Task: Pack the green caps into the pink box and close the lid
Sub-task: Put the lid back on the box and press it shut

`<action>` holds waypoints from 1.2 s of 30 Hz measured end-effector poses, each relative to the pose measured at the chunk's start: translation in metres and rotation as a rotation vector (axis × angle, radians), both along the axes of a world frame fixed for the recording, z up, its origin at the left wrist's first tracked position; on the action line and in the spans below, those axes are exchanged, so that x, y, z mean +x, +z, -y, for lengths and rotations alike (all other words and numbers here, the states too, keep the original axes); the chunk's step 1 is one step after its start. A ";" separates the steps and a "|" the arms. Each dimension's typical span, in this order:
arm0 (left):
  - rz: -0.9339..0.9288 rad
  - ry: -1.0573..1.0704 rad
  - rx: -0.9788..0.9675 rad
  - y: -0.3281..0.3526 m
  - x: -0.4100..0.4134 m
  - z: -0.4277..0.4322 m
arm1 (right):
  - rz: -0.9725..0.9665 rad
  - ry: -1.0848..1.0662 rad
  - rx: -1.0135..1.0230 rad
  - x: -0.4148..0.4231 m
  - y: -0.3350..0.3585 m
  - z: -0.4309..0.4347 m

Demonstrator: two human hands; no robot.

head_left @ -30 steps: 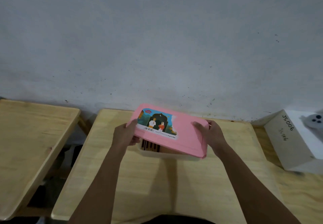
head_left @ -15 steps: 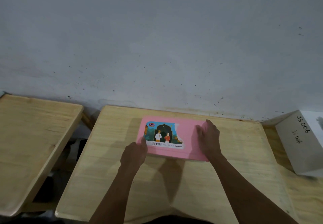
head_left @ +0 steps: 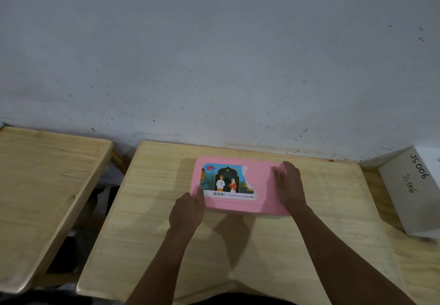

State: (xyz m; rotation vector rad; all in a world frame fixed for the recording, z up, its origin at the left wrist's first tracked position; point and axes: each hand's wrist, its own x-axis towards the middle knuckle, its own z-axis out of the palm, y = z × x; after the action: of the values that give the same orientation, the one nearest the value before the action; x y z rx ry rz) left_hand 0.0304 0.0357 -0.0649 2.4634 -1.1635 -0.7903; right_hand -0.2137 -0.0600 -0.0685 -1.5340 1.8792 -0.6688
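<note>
Under both hands, the pink box (head_left: 238, 207) lies flat on the wooden table (head_left: 238, 252), its lid (head_left: 262, 182) down and level. My left hand (head_left: 188, 209) grips the box's near-left corner, thumb on top, I judge to steady it. My right hand (head_left: 289, 187) lies flat with straight fingers on the box's right end, pressing the lid to seat it. No green caps show; I take them to be inside the box. A white carton (head_left: 404, 197) marked JS006 stands well right of the box.

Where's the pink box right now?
Head view: the pink box lies on the middle wooden table near the wall, left hand at its near-left corner, right hand on its right end.
</note>
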 end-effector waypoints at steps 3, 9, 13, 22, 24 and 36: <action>0.031 -0.025 -0.063 -0.006 -0.002 -0.002 | 0.015 -0.053 -0.036 -0.002 -0.004 0.004; -0.049 -0.089 -0.291 -0.014 -0.007 0.007 | 0.134 -0.186 0.025 -0.004 0.000 0.006; -0.122 -0.059 -0.353 -0.019 -0.006 0.011 | 0.180 -0.160 0.033 -0.012 -0.003 0.008; -0.047 -0.024 -0.391 -0.020 -0.022 0.003 | 0.349 -0.139 -0.023 -0.028 -0.011 -0.024; -0.019 -0.025 -0.377 -0.023 -0.021 0.005 | 0.268 -0.125 -0.035 -0.027 -0.012 -0.021; 0.337 -0.412 -0.274 -0.021 -0.011 0.044 | -0.487 0.205 -0.131 0.004 -0.026 -0.006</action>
State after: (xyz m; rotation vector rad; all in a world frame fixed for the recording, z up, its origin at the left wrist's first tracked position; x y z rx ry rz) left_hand 0.0196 -0.0084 -0.0863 2.2072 -1.8050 -0.2793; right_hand -0.2099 -0.0537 -0.0945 -2.0863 2.0042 -0.3492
